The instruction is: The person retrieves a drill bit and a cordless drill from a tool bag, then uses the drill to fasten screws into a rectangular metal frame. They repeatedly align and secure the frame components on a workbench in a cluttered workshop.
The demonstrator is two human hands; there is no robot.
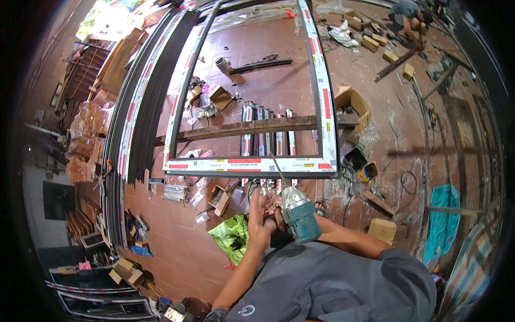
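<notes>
A teal and silver power drill (301,217) is held upright close to my body, its long thin bit (277,165) pointing up and away over the near rail of the frame. My right hand (280,219) is closed on the drill and mostly hidden behind its body. Just left of the drill, my left hand (259,221) has its fingers stretched upward; I cannot tell if it touches the tool. Ahead lies a large rectangular frame (249,165) of dark profile, covered with white and red protective film.
A wooden beam (257,126) runs under the frame. Long dark profiles (153,102) are stacked on the left. Below are short profile pieces (266,140), an open cardboard box (355,104) and a green bag (230,236). Another person (410,21) crouches at far right.
</notes>
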